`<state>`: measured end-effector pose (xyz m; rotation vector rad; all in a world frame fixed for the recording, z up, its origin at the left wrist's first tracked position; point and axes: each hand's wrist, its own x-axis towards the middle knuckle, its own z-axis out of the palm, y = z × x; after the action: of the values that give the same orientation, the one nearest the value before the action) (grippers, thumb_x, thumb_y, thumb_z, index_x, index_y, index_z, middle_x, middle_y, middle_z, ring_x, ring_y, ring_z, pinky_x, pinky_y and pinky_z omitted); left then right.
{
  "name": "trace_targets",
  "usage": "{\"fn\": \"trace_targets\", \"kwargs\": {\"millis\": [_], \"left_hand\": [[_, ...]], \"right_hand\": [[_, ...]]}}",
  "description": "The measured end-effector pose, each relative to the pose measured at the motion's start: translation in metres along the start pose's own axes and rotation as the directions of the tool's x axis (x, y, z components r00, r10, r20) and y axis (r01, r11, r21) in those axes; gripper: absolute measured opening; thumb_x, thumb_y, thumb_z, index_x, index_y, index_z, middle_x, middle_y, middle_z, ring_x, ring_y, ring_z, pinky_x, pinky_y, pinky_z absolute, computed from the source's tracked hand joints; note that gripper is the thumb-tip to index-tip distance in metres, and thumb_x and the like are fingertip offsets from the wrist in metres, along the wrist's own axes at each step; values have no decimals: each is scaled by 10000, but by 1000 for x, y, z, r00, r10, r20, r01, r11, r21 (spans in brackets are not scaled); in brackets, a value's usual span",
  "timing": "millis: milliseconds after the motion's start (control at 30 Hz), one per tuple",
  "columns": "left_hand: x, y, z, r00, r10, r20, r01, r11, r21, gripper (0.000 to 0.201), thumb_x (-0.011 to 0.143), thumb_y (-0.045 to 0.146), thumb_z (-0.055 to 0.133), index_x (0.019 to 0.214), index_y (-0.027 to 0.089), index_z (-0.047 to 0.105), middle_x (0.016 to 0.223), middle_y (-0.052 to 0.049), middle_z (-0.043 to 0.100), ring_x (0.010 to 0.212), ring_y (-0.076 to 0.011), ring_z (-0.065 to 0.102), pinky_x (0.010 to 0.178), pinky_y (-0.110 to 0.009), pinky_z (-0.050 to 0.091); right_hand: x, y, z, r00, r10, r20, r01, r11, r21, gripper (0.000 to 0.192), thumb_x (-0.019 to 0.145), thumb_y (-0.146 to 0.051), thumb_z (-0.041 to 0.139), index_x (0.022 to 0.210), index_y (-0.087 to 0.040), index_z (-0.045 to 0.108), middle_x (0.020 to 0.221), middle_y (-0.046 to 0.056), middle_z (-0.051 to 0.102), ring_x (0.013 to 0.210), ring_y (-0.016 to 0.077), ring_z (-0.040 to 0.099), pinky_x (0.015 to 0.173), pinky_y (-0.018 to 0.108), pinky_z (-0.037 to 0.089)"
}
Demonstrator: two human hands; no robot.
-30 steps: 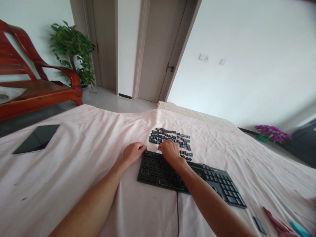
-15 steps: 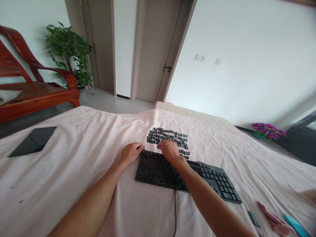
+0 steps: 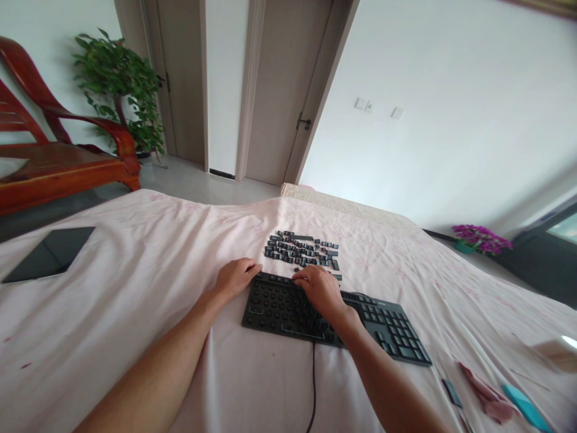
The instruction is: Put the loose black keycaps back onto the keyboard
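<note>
A black keyboard [image 3: 270, 310] lies on the cloth, with many of its left and middle keycaps off and bare switch stems showing. My left hand [image 3: 237, 278] grips its far left corner with curled fingers. Over the top row, my right hand [image 3: 319, 290] has thumb and fingers pinched together on a small dark keycap, mostly hidden by the fingertips. Just beyond the keyboard, loose black keycaps [image 3: 300, 248] sit in rough rows, with a long space bar [image 3: 301, 237] among them. My right forearm covers part of the keyboard's middle.
A pale pink cloth [image 3: 180, 240] covers the surface. A dark tablet [image 3: 49, 254] rests at left. Near right are a small dark tool [image 3: 452, 392], a pink cloth piece [image 3: 489, 397] and a teal object [image 3: 525, 406]. The keyboard's cable [image 3: 314, 379] runs toward me.
My right hand has drawn back from the loose keycaps to the keyboard's top row. My left hand stays at the corner. The whole view has shifted slightly.
</note>
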<state>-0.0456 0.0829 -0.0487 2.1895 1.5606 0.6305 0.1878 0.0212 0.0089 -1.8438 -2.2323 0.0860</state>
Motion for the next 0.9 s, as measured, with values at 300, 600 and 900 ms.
{"fn": "trace_targets", "kwargs": {"millis": [300, 600, 900], "left_hand": [[-1, 4, -3, 999, -41, 16, 41, 999, 4, 424, 901, 495, 380, 737, 207, 645, 833, -34, 697, 789, -174, 610, 635, -249, 311], [-1, 5, -4, 999, -35, 17, 35, 999, 1, 402, 904, 476, 388, 764, 216, 662, 865, -33, 702, 817, -177, 616, 648, -249, 320], [-3, 5, -3, 999, -41, 9, 41, 999, 2, 380, 905, 466, 399, 794, 224, 669, 890, -31, 705, 809, -172, 612, 639, -246, 315]], "right_hand": [[1, -8, 4, 998, -55, 39, 61, 983, -176, 216, 921, -277, 510, 927, -260, 726, 949, 39, 679, 967, 193, 542, 775, 258, 387], [-13, -22, 12, 990, -135, 34, 139, 927, -349, 232, 932, -177, 440, 862, -202, 659, 959, 87, 621, 973, 219, 485, 683, 294, 379], [-31, -31, 12, 995, -93, -33, 79, 949, -307, 274, 881, -152, 464, 1049, -240, 660, 1009, 82, 602, 977, 236, 465, 792, 340, 354]]}}
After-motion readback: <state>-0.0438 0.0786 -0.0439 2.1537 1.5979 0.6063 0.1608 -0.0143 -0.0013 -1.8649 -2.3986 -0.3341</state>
